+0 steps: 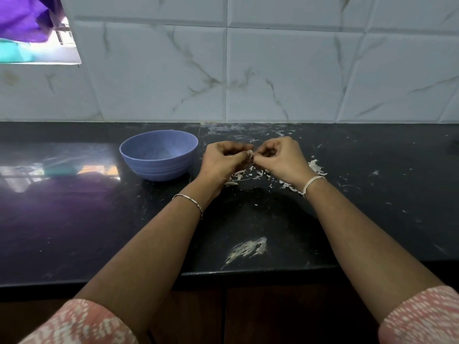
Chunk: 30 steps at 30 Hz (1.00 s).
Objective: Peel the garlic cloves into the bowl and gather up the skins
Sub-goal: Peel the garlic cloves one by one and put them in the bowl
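Note:
A small garlic clove [249,153] is pinched between the fingertips of both hands, just above the black counter. My left hand [223,162] holds it from the left, and my right hand [280,157] pinches at it from the right. A blue bowl [159,155] stands on the counter directly left of my left hand; I cannot make out its contents. White garlic skins [250,175] lie scattered on the counter under and around both hands, with more skins [316,167] to the right of my right hand.
The black stone counter [372,207] runs along a white marble-tiled wall [273,70]. A pale smear [247,249] marks the counter near its front edge. At the upper left a window opening [37,33] shows purple and teal cloth.

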Motion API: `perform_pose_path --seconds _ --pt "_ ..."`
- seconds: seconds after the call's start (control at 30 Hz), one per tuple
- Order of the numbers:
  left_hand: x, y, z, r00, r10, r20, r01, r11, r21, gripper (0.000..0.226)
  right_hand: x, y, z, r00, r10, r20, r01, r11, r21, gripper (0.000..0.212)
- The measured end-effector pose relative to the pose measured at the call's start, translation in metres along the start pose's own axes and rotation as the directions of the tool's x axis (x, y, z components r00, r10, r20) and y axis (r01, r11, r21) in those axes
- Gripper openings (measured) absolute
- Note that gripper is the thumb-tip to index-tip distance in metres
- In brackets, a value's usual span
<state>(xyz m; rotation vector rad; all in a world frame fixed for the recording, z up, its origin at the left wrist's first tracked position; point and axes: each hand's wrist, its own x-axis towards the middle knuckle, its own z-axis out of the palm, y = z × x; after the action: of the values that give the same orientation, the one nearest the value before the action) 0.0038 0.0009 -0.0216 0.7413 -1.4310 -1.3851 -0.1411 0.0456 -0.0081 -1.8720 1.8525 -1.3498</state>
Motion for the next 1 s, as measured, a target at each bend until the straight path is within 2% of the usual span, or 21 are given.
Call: perform_pose_path --seconds 0.33,0.5,0.77,1.0 --pt "0.0017 -0.0010 -0.0004 1.000 -0.022 0.019 0.023 0.997 -0.068 0.012 0.0022 0.0015 0.0008 0.998 0.037 -0.053 -0.030 0.991 0.127 0.012" --pt "0.0010 -0.0020 0.0000 0.999 -0.028 0.019 0.028 0.999 -0.031 0.010 0.0027 0.0023 0.0006 0.998 -0.006 -0.058 0.009 0.998 0.062 0.020" --pt "-0.0012 0.0001 -0.0013 0.999 -0.037 -0.002 0.037 0.999 -0.030 0.015 0.0028 0.0045 0.0015 0.999 0.011 -0.043 -0.008 0.998 0.063 0.004" --pt "-0.0026 0.0017 -0.0014 1.000 -0.024 0.003 0.024 1.000 -0.001 0.010 0.0031 0.0043 0.0019 0.999 -0.003 -0.040 0.004 1.000 0.025 0.007"
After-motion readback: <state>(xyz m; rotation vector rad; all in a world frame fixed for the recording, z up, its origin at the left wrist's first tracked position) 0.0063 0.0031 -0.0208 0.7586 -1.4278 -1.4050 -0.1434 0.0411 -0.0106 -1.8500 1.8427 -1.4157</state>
